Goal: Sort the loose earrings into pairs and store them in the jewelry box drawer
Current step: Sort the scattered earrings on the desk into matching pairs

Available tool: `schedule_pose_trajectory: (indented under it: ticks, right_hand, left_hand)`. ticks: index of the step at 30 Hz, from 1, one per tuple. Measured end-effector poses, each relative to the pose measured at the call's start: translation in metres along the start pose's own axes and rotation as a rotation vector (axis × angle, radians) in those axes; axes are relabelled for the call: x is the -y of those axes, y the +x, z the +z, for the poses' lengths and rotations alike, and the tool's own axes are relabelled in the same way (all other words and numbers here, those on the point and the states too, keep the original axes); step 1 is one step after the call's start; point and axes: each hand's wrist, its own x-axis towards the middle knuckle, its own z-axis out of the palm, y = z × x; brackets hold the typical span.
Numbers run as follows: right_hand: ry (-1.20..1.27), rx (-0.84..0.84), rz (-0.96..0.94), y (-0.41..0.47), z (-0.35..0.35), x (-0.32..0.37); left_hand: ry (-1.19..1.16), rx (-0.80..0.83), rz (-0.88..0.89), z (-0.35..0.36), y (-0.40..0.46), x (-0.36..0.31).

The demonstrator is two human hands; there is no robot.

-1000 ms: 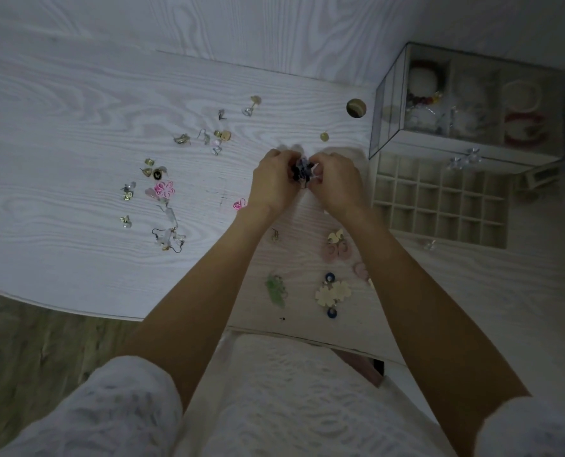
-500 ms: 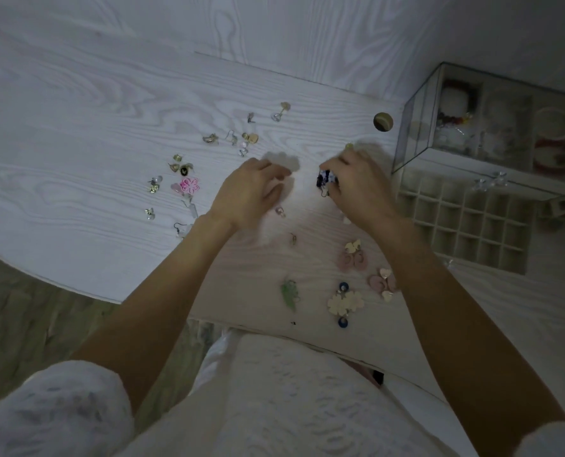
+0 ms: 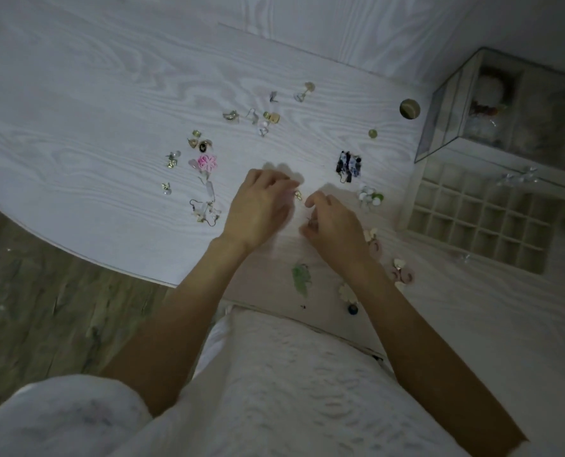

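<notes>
Both hands hover low over a pale table (image 3: 76, 103) with a printed, wavy wood grain and a curved near edge. The left hand (image 3: 258, 206) has its fingers curled inward, fingertips pinching a tiny gold-toned earring (image 3: 297, 194) just above the surface; the right hand (image 3: 334, 225) is loosely curled beside it, and whether it grips anything is too blurred to tell. Loose earrings lie scattered around them: a flat pink flower earring (image 3: 207, 162) with cut-out petals, a cluster of small gold studs (image 3: 199, 143) just behind it, clear dangling drops on thin wire hooks (image 3: 205, 209), and further back a group of small metal and pale bead pieces (image 3: 264, 118). To the right of the hands a dark blue-and-white tasselled pair (image 3: 348, 164) lies together, with a pale round-petalled pair (image 3: 370, 196) just in front of it. Near the table's front edge rest a translucent green leaf-shaped earring (image 3: 301, 278) and rounded pink arch earrings (image 3: 403, 273), partly hidden by the right forearm. At the far right stands the glass-walled jewelry box (image 3: 446, 127), metal-framed, its drawer (image 3: 479, 219) pulled out to show a grid of small square, fabric-lined compartments. A round hole (image 3: 409, 108) pierces the tabletop just left of the box. A white textured garment (image 3: 291, 390) fills the bottom of the view.
</notes>
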Motion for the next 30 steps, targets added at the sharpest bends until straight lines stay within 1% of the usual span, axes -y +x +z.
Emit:
schedule_pose_trajectory:
  ticks: [2, 5, 8, 11, 14, 18, 20, 23, 25, 27, 30]
  right_hand:
    - [0.046, -0.032, 0.016, -0.001, 0.001, -0.005]
    - [0.119, -0.112, 0.023, -0.006, 0.001, -0.011]
    - [0.157, -0.184, 0.022, -0.011, 0.002, -0.016]
    - [0.161, -0.195, 0.021, -0.019, 0.002, -0.020]
    - [0.142, -0.194, -0.004, -0.024, 0.006, -0.022]
    - [0.098, -0.174, -0.012, -0.013, 0.009, -0.020]
    - [0.088, -0.176, -0.014, -0.003, 0.008, -0.017]
    - [0.125, -0.173, -0.003, 0.010, 0.004, -0.011]
    - [0.144, -0.168, 0.009, 0.012, 0.003, -0.011]
    - [0.161, -0.176, -0.005, 0.007, 0.003, -0.013]
    - [0.128, -0.191, -0.100, -0.001, 0.006, -0.014]
  left_hand:
    - [0.059, -0.005, 0.061, 0.004, 0.004, -0.002]
    - [0.089, -0.045, 0.093, 0.006, 0.005, 0.000]
    - [0.086, -0.057, 0.083, 0.010, 0.000, 0.006]
    - [0.074, -0.091, 0.056, 0.017, -0.013, 0.008]
    - [-0.024, -0.158, -0.017, 0.017, -0.028, 0.002]
    - [-0.224, -0.257, -0.203, 0.007, -0.035, -0.005]
    - [-0.285, -0.242, -0.277, 0.003, -0.032, -0.002]
    - [-0.267, -0.153, -0.335, -0.001, -0.025, 0.006]
    - [-0.236, -0.091, -0.331, -0.002, -0.021, 0.007]
    - [-0.220, -0.062, -0.296, -0.002, -0.018, 0.009]
    - [-0.202, -0.057, -0.263, -0.001, -0.019, 0.009]
